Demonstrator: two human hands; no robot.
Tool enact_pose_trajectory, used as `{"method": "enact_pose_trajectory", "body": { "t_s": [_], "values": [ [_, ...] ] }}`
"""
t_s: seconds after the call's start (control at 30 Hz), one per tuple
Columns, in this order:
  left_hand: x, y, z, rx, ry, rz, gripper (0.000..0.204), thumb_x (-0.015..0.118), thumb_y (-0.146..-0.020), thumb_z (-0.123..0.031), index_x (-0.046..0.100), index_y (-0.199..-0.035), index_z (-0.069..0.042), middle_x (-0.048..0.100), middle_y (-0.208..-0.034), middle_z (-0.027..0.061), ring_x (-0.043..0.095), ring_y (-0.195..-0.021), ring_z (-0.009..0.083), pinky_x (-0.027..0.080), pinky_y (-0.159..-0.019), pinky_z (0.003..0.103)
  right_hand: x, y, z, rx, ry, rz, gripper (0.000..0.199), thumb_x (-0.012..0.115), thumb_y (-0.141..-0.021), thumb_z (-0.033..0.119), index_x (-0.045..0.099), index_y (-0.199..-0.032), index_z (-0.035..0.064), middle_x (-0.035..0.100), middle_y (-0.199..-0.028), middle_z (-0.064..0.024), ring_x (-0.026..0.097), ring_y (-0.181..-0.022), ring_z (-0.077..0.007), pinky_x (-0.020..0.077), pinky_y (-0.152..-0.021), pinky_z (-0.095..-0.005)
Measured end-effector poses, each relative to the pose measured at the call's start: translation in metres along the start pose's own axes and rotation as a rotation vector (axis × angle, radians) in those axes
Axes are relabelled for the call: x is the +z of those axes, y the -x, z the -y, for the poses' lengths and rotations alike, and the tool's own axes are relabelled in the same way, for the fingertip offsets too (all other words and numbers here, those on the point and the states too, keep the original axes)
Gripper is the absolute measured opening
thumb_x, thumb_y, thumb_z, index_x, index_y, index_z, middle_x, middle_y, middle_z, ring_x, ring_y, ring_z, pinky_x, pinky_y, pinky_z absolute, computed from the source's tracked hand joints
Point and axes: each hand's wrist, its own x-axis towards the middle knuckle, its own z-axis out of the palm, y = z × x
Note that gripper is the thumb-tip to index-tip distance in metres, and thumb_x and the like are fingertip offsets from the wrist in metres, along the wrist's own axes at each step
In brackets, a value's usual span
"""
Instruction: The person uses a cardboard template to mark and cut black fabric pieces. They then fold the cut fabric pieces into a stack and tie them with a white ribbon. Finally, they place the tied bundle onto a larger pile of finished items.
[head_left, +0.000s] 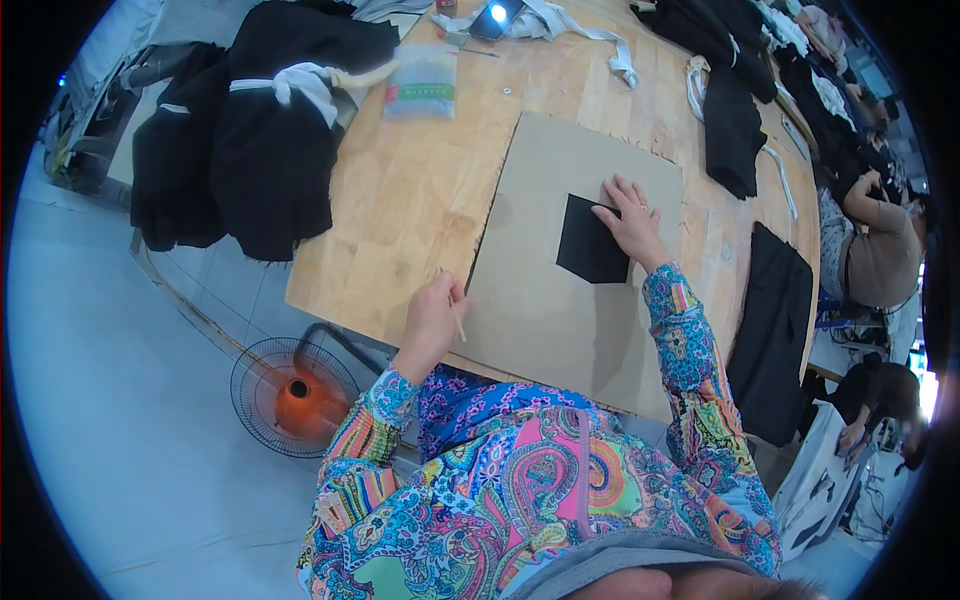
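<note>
A beige sheet (530, 170), like card, lies at the front edge of the wooden table. Near its middle is a black pocket-shaped patch (585, 245); whether this is a cloth piece on top or an opening onto black cloth I cannot tell. My right hand (632, 220) rests flat with fingers spread, over the patch's right edge and the sheet. At the sheet's left edge my left hand (434, 315) is closed around a thin tan stick (459, 322), pencil-like, whose one end points down towards me.
Bundles of black cloth (270, 150) tied with white strips stand at left. A plastic packet (421, 85) and a phone (495, 18) lie at the far side. More black cloth (768, 330) lines the right edge. A fan (297, 397) stands lower left. People (880, 245) sit at right.
</note>
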Motion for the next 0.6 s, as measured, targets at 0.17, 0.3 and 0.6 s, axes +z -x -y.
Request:
{"method": "enact_pose_trajectory", "body": {
  "t_s": [0.17, 0.3, 0.6],
  "values": [
    [-0.016, 0.018, -0.007, -0.092, -0.004, -0.031, 0.02, 0.071, -0.075, -0.008, 0.052, -0.076, -0.002, 0.056, -0.063, 0.0091, 0.054, -0.056, 0.0176, 0.044, -0.053, 0.031, -0.013, -0.002, 0.006, 0.043, 0.023, 0.101, 0.057, 0.054, -0.09, 0.045, 0.042, -0.139, 0.0187, 0.027, -0.151, -0.0044, 0.016, -0.142, -0.028, 0.0126, -0.105, -0.0659],
    [-0.017, 0.066, 0.0, -0.036, -0.004, -0.037, 0.02, 0.07, -0.076, -0.011, 0.052, -0.078, -0.003, 0.057, -0.064, 0.0128, 0.057, -0.059, 0.029, 0.045, -0.055, 0.038, -0.018, -0.002, 0.004, 0.025, 0.024, 0.117, 0.058, 0.055, -0.09, 0.045, 0.042, -0.139, 0.0175, 0.027, -0.151, -0.0053, 0.018, -0.141, -0.0289, 0.0152, -0.106, -0.0634],
    [-0.005, 0.08, 0.001, -0.143, 0.224, -0.112, 0.02, 0.069, -0.078, -0.008, 0.05, -0.078, -0.002, 0.054, -0.064, 0.0085, 0.053, -0.059, 0.0189, 0.042, -0.054, 0.031, -0.014, -0.007, -0.003, -0.022, 0.047, 0.107, 0.058, 0.056, -0.089, 0.045, 0.044, -0.138, 0.016, 0.029, -0.15, -0.0063, 0.021, -0.14, -0.0289, 0.0201, -0.106, -0.0601]
  ]
}}
